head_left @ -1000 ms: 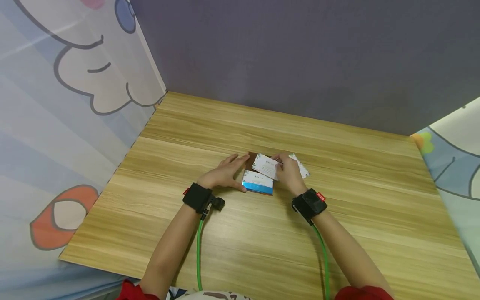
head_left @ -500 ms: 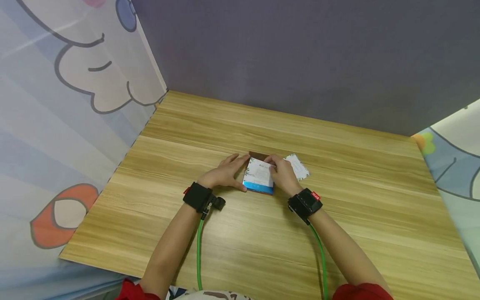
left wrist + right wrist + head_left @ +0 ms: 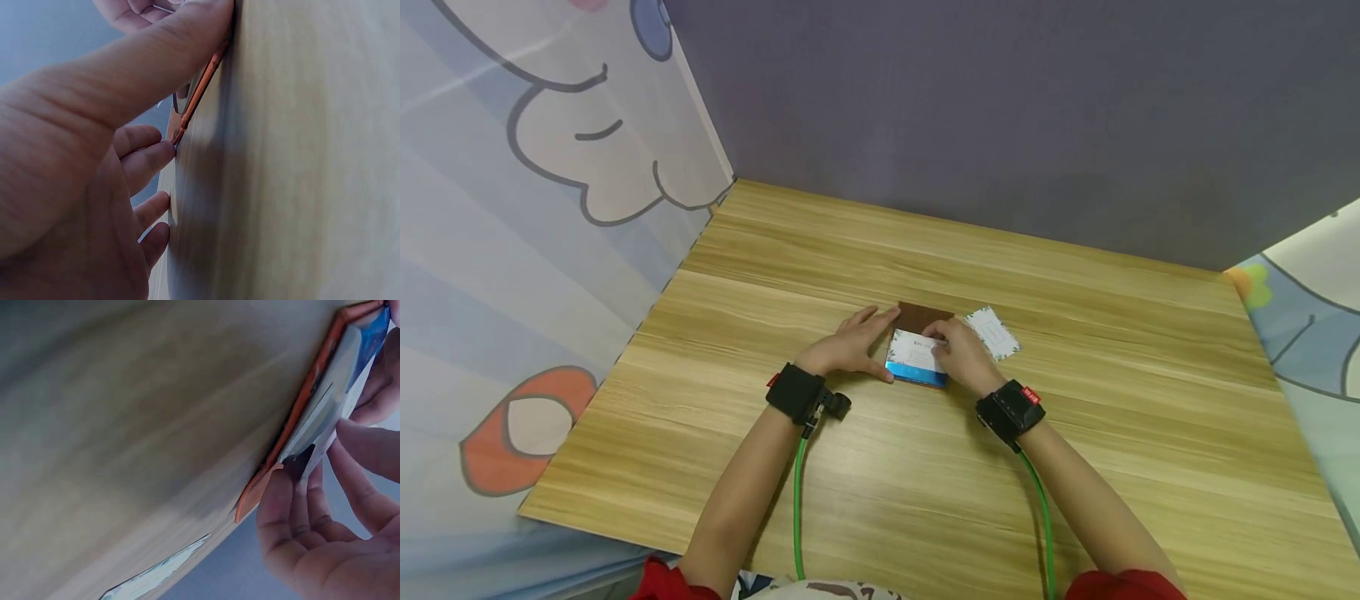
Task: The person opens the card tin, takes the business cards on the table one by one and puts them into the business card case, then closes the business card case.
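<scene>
A small brown card holder lies unfolded on the wooden table, with a shiny blue band across its near half. Tucked behind that band is a white business card with leaf-patterned corners. My right hand pinches the card's right edge between thumb and fingers, as the right wrist view also shows. Along the holder's left side my left hand is spread, thumb at the near corner and index finger at the far one. In the left wrist view its fingertips touch the holder's orange-brown edge.
Another white leaf-patterned card lies on the table just right of the holder. A grey panel stands along the table's far edge, and a cartoon-print curtain hangs at the left. Green cables trail from both wrists.
My right hand has brought the card left over the holder, lined it up and moved it nearer behind the blue band, uncovering more brown. The left hand has stayed in place.
</scene>
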`<state>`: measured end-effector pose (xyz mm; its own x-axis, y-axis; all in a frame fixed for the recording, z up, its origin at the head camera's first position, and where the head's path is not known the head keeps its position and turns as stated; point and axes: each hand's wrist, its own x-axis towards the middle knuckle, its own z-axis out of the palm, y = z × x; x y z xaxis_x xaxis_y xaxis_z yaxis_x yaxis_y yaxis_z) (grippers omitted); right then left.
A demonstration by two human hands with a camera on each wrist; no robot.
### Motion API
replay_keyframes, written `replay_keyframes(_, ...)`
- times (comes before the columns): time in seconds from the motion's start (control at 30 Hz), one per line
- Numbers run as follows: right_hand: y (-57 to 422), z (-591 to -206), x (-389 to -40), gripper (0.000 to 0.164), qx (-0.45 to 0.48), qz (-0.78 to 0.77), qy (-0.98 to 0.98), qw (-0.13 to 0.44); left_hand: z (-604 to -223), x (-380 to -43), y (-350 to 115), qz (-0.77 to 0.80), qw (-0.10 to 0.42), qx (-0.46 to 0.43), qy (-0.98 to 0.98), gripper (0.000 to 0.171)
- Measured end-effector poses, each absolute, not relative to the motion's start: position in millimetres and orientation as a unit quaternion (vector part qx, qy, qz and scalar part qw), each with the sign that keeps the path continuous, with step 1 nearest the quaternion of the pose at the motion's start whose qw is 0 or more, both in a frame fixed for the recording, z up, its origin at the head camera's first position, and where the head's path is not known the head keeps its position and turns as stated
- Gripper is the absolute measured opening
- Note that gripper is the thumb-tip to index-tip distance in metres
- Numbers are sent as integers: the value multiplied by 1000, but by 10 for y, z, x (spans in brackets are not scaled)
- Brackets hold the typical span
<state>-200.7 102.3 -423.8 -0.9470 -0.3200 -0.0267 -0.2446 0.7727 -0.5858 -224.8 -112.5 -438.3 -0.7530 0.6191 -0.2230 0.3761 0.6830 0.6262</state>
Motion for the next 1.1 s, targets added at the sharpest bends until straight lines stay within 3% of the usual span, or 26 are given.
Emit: replay_keyframes(1.1, 1088, -4264, -1974, 19, -197, -308, 928, 65, -4363, -2237, -1109, 279, 218, 276, 894, 108)
